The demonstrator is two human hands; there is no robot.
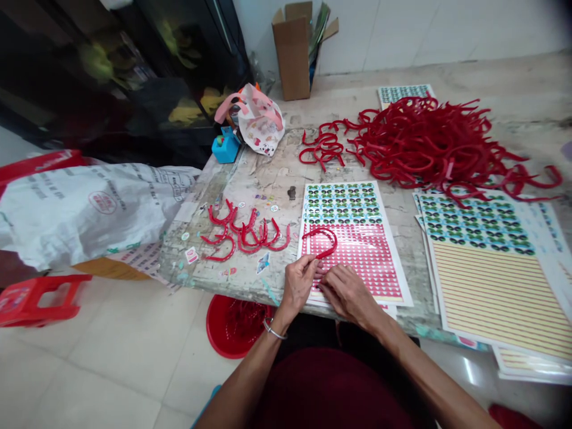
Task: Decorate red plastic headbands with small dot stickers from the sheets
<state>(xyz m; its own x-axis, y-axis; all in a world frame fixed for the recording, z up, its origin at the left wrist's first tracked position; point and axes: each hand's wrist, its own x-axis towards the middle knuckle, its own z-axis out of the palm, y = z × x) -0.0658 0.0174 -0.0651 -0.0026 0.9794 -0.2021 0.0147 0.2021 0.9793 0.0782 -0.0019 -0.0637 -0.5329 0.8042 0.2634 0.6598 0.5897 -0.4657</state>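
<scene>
Curved red band [332, 247] held over pink-and-white part of sticker sheet [353, 256], near tabletop [286, 173] edge. Band end pinched between fingers of left hand [300, 280]. Right hand [346, 290] placed just beside, fingers bent, grip cannot be told. Small red bands [254, 235] scattered to left; large red pile [429, 143] heaped beyond, to right.
</scene>
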